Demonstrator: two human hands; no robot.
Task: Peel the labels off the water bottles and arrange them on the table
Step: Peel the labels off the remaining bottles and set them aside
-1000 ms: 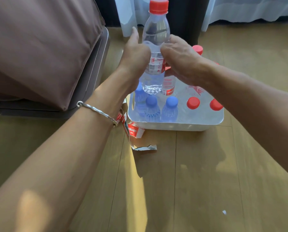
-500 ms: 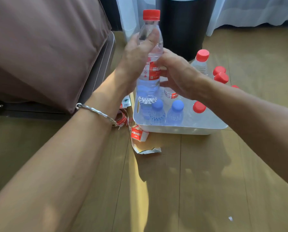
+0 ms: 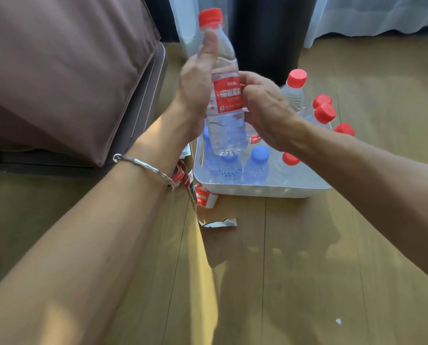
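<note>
Left of the white bin (image 3: 257, 190), peeled labels (image 3: 204, 196) lie crumpled on the wooden floor (image 3: 282, 270), touching the bin's near left corner. Above the bin's left end, my left hand (image 3: 195, 88) is wrapped around the water bottle (image 3: 224, 95), thumb up along its shoulder; the bottle is raised, nearly upright, its red label (image 3: 226, 97) on. My right hand (image 3: 265, 110) pinches the label's right edge. More capped bottles (image 3: 256, 165) stand in the bin.

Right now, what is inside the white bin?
The white bin holds upright water bottles: two blue caps and one red cap show. The held bottle and the right hand cover the rest.
</note>
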